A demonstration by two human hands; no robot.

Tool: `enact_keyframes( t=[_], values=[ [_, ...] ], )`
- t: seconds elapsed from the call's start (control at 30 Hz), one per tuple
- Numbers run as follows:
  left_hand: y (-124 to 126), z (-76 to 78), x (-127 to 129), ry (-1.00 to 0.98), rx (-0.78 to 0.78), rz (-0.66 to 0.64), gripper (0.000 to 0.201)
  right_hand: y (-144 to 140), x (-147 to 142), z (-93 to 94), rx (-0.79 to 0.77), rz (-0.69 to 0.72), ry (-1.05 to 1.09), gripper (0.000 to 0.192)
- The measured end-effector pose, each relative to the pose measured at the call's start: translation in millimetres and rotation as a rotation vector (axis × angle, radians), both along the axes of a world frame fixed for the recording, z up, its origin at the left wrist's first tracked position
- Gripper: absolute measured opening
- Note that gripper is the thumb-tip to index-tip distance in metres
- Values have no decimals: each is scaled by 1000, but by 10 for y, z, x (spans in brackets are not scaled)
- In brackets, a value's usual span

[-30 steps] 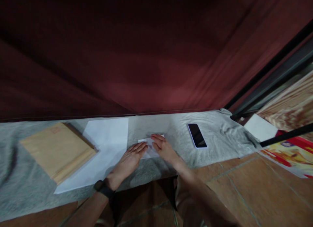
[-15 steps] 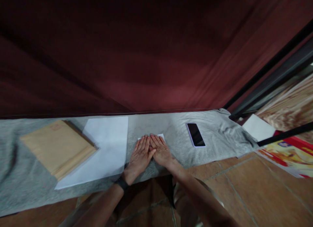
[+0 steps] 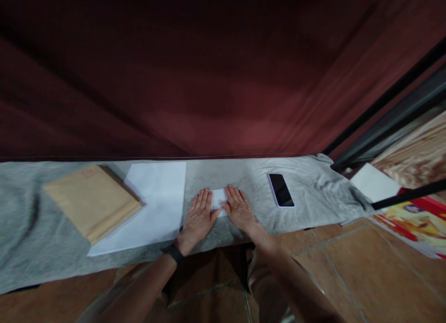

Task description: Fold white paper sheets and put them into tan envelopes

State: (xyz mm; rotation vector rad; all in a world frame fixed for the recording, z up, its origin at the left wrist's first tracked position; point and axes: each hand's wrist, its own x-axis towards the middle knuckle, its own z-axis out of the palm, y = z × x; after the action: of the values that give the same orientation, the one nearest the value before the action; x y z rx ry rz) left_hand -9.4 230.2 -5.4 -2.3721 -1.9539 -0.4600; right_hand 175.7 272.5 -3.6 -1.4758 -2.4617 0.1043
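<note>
A small white piece of paper (image 3: 218, 198), which looks folded, lies on the grey cloth (image 3: 223, 172) in front of me. My left hand (image 3: 199, 217) rests flat over its left end, fingers stretched forward and thumb out to the side. Over the right end my right hand (image 3: 239, 210) also lies flat, its fingers extended. The middle of the paper shows between the two hands; its ends are hidden under them. Left of my left hand lies a large white sheet (image 3: 160, 202), partly under a brown envelope (image 3: 92, 200).
A phone (image 3: 281, 190) with a pale purple edge lies on the cloth to the right. Behind the cloth hangs a dark red curtain (image 3: 223, 105). Black bars (image 3: 386, 100) and a colourful printed box (image 3: 414, 225) are at the far right. Tiles (image 3: 334, 267) cover the floor.
My hands, side by side and touching before, have moved apart across the small paper, uncovering its middle. The whole view has shifted slightly.
</note>
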Motion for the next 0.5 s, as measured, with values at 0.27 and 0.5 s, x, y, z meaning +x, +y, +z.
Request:
enact_keyframes(
  t=[0.27,0.5],
  values=[
    [-24,-44,-85,17,-1,52,73,22,157,-2,16,-44,-74,59],
    [-69,41,-54,32,-29,62,72,35,310,-43,10,-105,-105,56]
  ],
)
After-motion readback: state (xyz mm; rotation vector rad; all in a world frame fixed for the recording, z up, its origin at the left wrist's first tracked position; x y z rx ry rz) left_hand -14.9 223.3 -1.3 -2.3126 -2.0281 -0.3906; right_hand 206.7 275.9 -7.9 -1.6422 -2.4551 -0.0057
